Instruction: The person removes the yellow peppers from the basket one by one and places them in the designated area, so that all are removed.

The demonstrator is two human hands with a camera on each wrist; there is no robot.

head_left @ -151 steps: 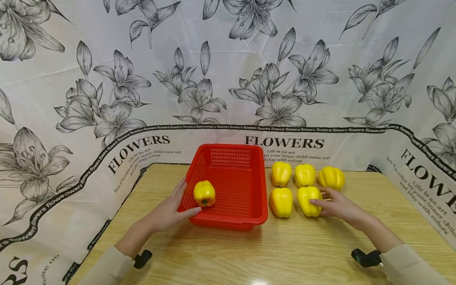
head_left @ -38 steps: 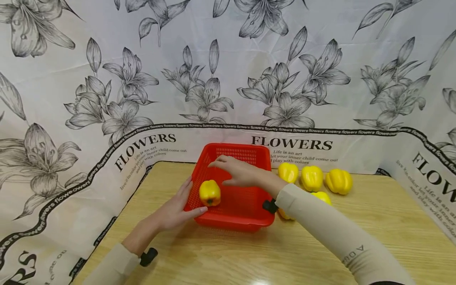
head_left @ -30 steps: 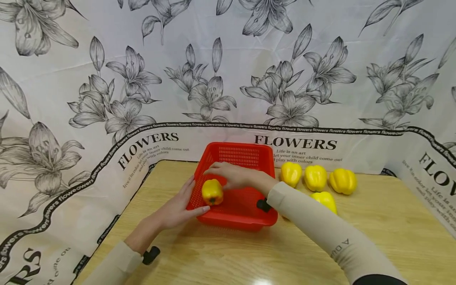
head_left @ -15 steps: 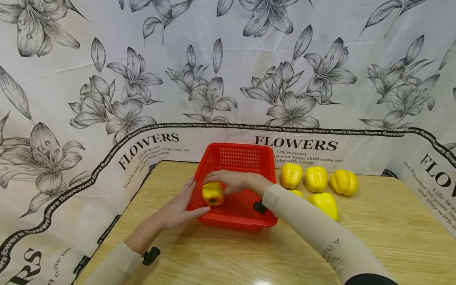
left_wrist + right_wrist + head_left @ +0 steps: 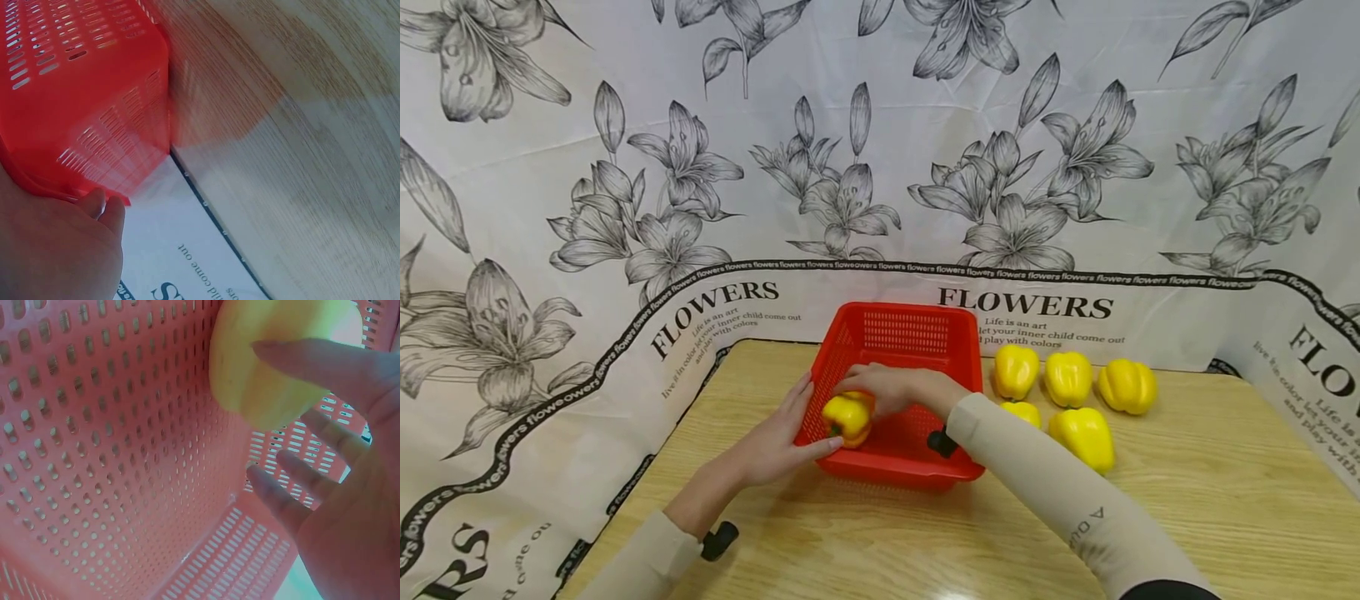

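Note:
My left hand holds the left front corner of a red plastic basket, thumb over the rim. In the left wrist view, the fingertips of the left hand curl at the basket's edge. Inside the basket my right hand grips a yellow bell pepper, which sits tilted at the left side. The right wrist view shows that hand's thumb laid across the pepper and a finger behind it, while other fingers stand apart. Part of the pepper is hidden by the hand.
Several more yellow bell peppers stand in two rows on the wooden table, right of the basket. The right forearm partly covers the nearest front one. A flower-printed cloth hangs behind and at the sides.
The right hand left a front pepper on the table, came over the basket and lowered onto the pepper inside. That pepper has since tipped slightly toward me. The left hand keeps its hold.

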